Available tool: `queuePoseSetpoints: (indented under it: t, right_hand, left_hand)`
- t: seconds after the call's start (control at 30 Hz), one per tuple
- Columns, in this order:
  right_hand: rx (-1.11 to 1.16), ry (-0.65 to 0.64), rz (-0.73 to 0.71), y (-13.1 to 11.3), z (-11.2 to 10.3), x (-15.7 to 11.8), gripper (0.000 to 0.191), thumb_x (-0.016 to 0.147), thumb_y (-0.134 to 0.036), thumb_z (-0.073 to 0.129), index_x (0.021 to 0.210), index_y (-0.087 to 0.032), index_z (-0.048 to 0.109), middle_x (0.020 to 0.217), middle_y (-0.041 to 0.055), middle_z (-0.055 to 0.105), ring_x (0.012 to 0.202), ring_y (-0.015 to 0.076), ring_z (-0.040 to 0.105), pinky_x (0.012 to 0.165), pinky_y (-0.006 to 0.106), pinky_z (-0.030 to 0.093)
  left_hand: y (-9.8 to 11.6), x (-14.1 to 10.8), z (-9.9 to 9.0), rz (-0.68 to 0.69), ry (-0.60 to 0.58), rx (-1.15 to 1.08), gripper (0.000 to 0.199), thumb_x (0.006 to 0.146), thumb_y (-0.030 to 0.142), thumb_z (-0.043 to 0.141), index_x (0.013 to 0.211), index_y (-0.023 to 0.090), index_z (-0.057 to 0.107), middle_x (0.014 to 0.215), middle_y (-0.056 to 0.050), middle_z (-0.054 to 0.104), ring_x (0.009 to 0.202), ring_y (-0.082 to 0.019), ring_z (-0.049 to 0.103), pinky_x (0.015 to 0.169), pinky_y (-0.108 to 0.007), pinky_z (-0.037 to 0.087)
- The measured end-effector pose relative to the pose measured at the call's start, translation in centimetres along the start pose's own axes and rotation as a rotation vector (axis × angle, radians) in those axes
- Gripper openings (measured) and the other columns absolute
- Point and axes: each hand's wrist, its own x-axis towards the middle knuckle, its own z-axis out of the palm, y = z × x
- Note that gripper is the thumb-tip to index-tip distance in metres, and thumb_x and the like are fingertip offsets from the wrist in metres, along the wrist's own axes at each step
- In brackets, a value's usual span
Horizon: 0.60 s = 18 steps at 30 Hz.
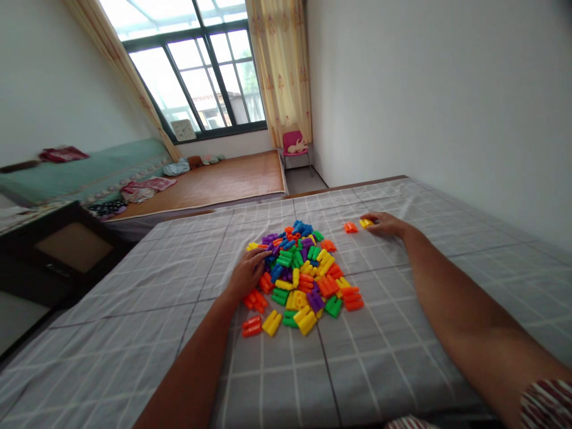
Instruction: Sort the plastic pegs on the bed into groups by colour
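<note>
A heap of plastic building blocks in orange, yellow, green, blue and purple lies on a grey checked cloth. My left hand rests against the left side of the heap, its fingers stretched over the blocks there; its fingertips are partly lost among them. Beyond the heap to the right, my right hand pinches a yellow block at the cloth. Just left of that lies a single orange block, apart from the heap.
Past the far edge of the cloth stands a bed with a brown mat. A dark cabinet is at the left. A white wall runs along the right, and a pink chair stands below the curtain.
</note>
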Motion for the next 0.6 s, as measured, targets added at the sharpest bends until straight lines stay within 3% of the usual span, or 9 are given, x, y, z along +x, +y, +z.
queuePoseSetpoints:
  t: [0.1,0.23,0.37,0.6]
  right_hand:
    - [-0.105,0.143,0.03,1.1,0.1,0.4,0.048,0.065,-0.019,0.062,0.112,-0.019,0.069,0.109,0.0067,0.07,0.097,0.0225,0.065,0.086,0.031,0.05]
    - [-0.283,0.362,0.176,3.0,-0.5,1.1,0.044,0.063,-0.015,0.06,0.105,-0.02,0.071,0.102,0.0062,0.072,0.094,0.0243,0.065,0.087,0.036,0.051]
    - [-0.361,0.382,0.291,4.0,-0.9,1.4,0.037,0.068,-0.024,0.064,0.104,-0.021,0.072,0.095,0.0069,0.072,0.089,0.0256,0.065,0.085,0.04,0.051]
    - [-0.457,0.438,0.219,4.7,0.2,1.0,0.04,0.078,-0.032,0.059,0.116,-0.023,0.067,0.114,0.0094,0.068,0.105,0.0286,0.06,0.092,0.044,0.046]
  left_hand:
    - [0.0,-0.1,0.1,-0.001,0.004,-0.01,0.037,0.092,0.023,0.042,0.123,0.025,0.063,0.126,-0.008,0.06,0.118,-0.021,0.055,0.105,-0.043,0.044]
    - [0.0,-0.1,0.1,0.004,0.005,-0.009,0.037,0.092,0.023,0.042,0.123,0.026,0.063,0.126,-0.008,0.06,0.118,-0.021,0.054,0.106,-0.043,0.044]
    - [0.0,0.0,0.0,-0.003,-0.005,-0.002,0.038,0.092,0.022,0.042,0.124,0.025,0.063,0.126,-0.008,0.06,0.118,-0.021,0.055,0.106,-0.044,0.044]
    - [-0.4,0.0,0.1,0.011,-0.006,0.004,0.038,0.092,0.022,0.042,0.124,0.025,0.062,0.126,-0.009,0.06,0.118,-0.021,0.054,0.105,-0.043,0.044]
